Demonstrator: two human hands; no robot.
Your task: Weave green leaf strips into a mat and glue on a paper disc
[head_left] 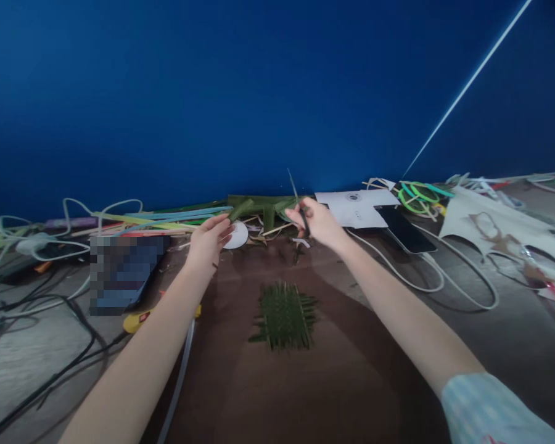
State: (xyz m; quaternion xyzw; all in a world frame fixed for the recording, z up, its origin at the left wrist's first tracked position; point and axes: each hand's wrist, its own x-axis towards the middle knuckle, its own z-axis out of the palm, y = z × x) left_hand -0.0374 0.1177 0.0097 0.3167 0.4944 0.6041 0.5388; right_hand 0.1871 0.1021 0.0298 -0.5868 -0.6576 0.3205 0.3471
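My right hand (317, 222) is wrapped round the dark handle of a pair of scissors (292, 182), whose blades point up and away from me. At the far side of the work surface, my left hand (208, 240) pinches a green leaf strip (242, 210). A white round disc (237, 235) lies just beside its fingers, partly hidden by them. More broad green leaves (269, 216) lie between the two hands, against the blue wall. Nearer to me, a small woven mat of green leaf strips (285, 316) lies flat, its ends sticking out unevenly.
Behind the right hand lies white paper (354, 209), with a black phone (406, 231) and white cable beside it. A dark tablet-like device (148, 265), partly blurred, and a yellow tool (136, 322) are at left. Coloured strips (166, 217) line the wall (259, 92).
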